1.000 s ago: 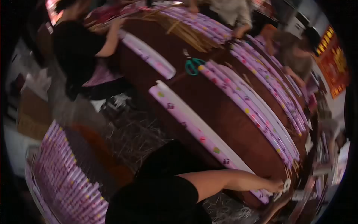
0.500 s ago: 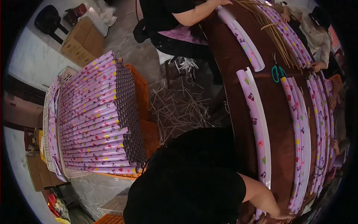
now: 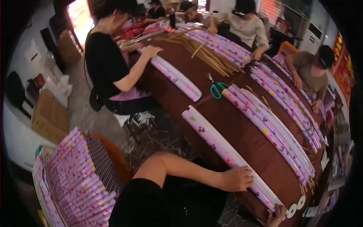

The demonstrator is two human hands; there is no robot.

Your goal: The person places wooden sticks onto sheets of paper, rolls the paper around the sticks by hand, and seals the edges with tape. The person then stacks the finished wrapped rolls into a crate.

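Observation:
A roll of purple patterned wrapping paper point(image 3: 215, 145) lies along the near edge of the brown table, a pale flap showing down its length. My left hand point(image 3: 237, 178) rests over its lower half with the fingers curled onto it. At the roll's near end, my right hand point(image 3: 278, 216) grips the paper, thumb and fingers up by the edge; part of that hand is cut off by the frame. Two white tape rolls point(image 3: 291, 210) sit just beside my right hand. Across the table from my hands lies a bundle of similar rolls point(image 3: 270, 132).
Teal-handled scissors point(image 3: 217, 90) lie mid-table near brown strips point(image 3: 206, 55). A co-worker at left handles another roll point(image 3: 177, 79); others sit along the far side by more bundles point(image 3: 287, 98). A crate of stacked rolls point(image 3: 79, 178) stands at lower left, paper scraps on the floor.
The view has swung right and up toward the table. My left hand, earlier at the roll's near end, now lies farther up the roll. My right hand has come into view.

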